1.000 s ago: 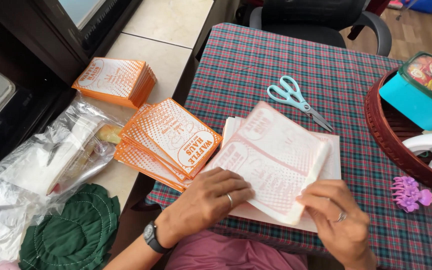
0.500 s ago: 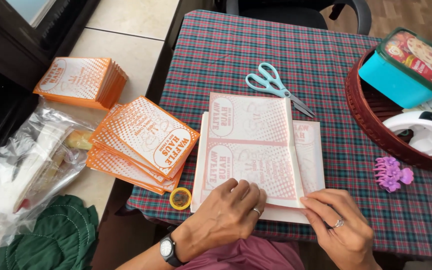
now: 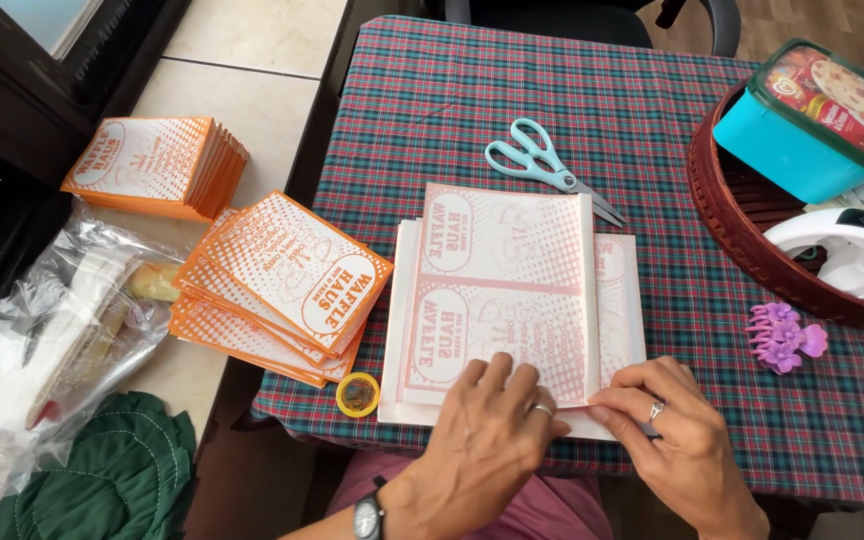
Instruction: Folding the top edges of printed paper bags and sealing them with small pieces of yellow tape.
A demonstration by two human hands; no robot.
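i see both hands working at the near edge of the table [image 3: 472,90], which wears a red and green plaid cloth. the left hand [image 3: 487,440] lies flat and spread, palm down, on the near end of the top printed sheet [image 3: 497,290], pinning it so it cannot slide; it grips nothing, it only presses. the right hand [image 3: 677,440] is curled, fingertips pinched at the sheet's near right corner, where a narrow white flap runs along the right side; the pinch looks like it is creasing or lining up that flap. the sheet faces print-down, its orange dotted pattern showing through pale, and it sits on a small stack of like sheets [image 3: 620,300] squared to the near edge, so the next one lies ready underneath.

a roll of tape [image 3: 358,394] rests at the near left corner, just beside the stack and within reach of the left hand. the scissors [image 3: 542,165] lie past the sheets toward the middle of the table, blades pointing right, touching or nearly touching the far right corner of the top sheet. a fanned pile of finished orange packets [image 3: 277,280] overhangs the left edge, and a neater pile [image 3: 152,165] sits on the tiled ledge beyond. at the right edge a red basket [image 3: 742,250] holds a teal tub [image 3: 812,115], with a purple hair clip [image 3: 782,338] just outside it.
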